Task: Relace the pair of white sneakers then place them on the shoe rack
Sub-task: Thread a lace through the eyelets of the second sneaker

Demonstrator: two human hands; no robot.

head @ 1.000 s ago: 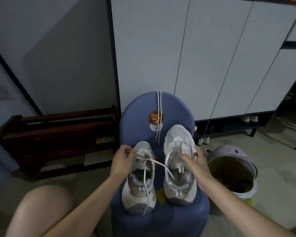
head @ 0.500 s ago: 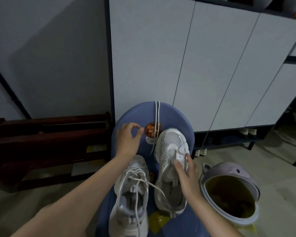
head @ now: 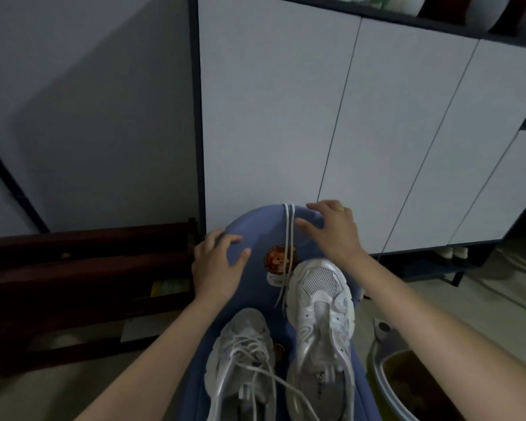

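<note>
Left hand (head: 216,268): fingers spread loosely, holding nothing, resting on the blue chair back (head: 255,229)
Right hand (head: 334,232): fingers spread, empty, beside the loose lace (head: 287,238) draped over the chair top
Sneakers: laced one (head: 240,360) below the left fingers; unlaced one (head: 321,314) below the right fingers; both on the seat

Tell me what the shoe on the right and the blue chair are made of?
The right shoe looks like white mesh cloth at the toe, where tiny holes show, with shiny, smooth panels along its sides, probably fake leather. The blue chair looks like hard plastic: its rounded back is smooth, one even color, with a dull sheen. I can't be sure of either.
</note>
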